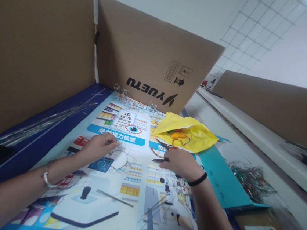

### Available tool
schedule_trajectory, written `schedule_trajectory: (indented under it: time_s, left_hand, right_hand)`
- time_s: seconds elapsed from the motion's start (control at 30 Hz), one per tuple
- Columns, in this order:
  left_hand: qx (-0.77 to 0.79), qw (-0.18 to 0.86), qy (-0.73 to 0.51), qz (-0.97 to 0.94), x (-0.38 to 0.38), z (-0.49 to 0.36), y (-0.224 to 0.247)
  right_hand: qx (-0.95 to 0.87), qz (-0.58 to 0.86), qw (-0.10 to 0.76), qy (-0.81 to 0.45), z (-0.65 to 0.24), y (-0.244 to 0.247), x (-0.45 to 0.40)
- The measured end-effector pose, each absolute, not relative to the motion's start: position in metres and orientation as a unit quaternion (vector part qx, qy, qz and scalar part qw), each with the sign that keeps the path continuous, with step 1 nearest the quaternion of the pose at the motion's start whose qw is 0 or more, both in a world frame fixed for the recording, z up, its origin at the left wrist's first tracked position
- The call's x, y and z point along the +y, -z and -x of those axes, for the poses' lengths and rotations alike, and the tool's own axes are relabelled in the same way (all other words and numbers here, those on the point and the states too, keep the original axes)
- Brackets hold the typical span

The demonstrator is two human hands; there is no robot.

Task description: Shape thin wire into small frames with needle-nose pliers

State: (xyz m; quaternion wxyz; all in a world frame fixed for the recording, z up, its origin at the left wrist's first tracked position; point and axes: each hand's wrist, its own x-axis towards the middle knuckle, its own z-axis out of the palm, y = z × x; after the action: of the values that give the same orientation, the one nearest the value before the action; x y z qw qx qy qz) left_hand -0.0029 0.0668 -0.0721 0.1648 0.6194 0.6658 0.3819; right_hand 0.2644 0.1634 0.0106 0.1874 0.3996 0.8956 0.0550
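My left hand (pixel 101 146) is at the middle left, its fingers pinched together. From its fingertips a thin wire loop (pixel 126 160) seems to spread over the printed sheet. My right hand (pixel 181 164), with a black band on its wrist, is closed round a pair of scissors (pixel 162 144). Their dark blades stand wide apart and point left. Just beyond that hand lies a yellow bag (pixel 203 137), its mouth facing me. An orange bundle (pixel 178 135) and a looped cord show inside. A short multicoloured cord (pixel 157 153) lies near the blades.
Long wire strands (pixel 49 125) lie on the blue surface at left. Tangled wire scraps (pixel 122 93) sit at the back against a cardboard panel (pixel 149 51). More coloured scraps (pixel 251 179) lie at right beyond a teal folder (pixel 218 181). A thin rod (pixel 115 197) lies in front.
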Motion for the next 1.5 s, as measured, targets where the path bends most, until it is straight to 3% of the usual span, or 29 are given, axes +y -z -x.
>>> schedule_trajectory:
  time_s: [0.4, 1.5]
  left_hand:
    - [0.761, 0.143, -0.312, -0.55, 0.065, 0.012, 0.066]
    - [0.767, 0.151, -0.301, -0.546, 0.06, 0.0, 0.051]
  right_hand:
    - [0.879, -0.42, 0.221, -0.04, -0.287, -0.04, 0.167]
    - [0.872, -0.419, 0.248, -0.053, -0.282, -0.02, 0.165]
